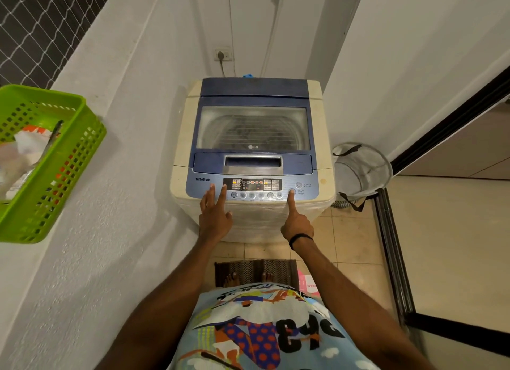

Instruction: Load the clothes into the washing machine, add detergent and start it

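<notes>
A cream and blue top-loading washing machine (pixel 182 137) stands straight ahead with its glass lid (pixel 252 126) down; dark clothes show dimly through the glass. The control panel (pixel 252 184) at the front edge is lit. My right hand (pixel 295 217) has its index finger stretched out, tip on the round start/pause button (pixel 291 192), other fingers curled in. My left hand (pixel 215 212) rests flat with spread fingers on the panel's left end, holding nothing.
A green plastic basket (pixel 69 159) with packets and a spoon sits on the ledge at left. A mesh laundry hamper (pixel 361 170) stands right of the machine. A dark sliding door frame (pixel 392 248) runs along the right. A mat (pixel 255 270) lies underfoot.
</notes>
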